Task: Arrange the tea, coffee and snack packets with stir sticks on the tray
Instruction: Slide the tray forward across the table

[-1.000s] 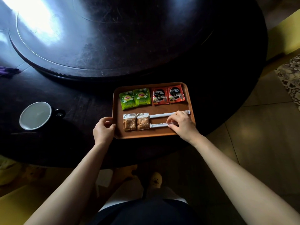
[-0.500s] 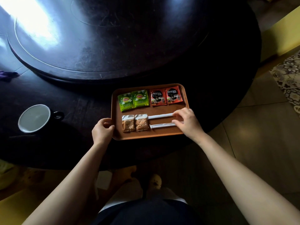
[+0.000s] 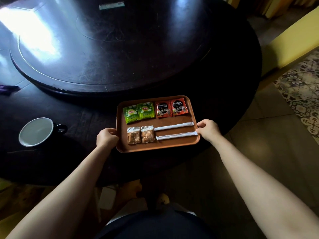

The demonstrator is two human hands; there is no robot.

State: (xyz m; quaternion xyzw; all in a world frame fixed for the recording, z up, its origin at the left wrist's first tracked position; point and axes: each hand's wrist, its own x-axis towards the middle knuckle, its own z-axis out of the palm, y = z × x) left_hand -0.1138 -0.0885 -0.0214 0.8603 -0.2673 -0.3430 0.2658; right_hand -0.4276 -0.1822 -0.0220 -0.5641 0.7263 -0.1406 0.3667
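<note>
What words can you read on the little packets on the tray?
"Lipton" on each of the two green tea packets.
"NESCAFE" on each of the two red coffee packets.
Smaller print on these packets is too small to read.
The brown snack packets have print too blurred to read.
The stir sticks show no words.

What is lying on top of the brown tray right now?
On the tray: two green tea packets, two red coffee packets, two brown snack packets and two wrapped stir sticks. Nothing shows beneath the packets; the table under the tray is covered.
</note>
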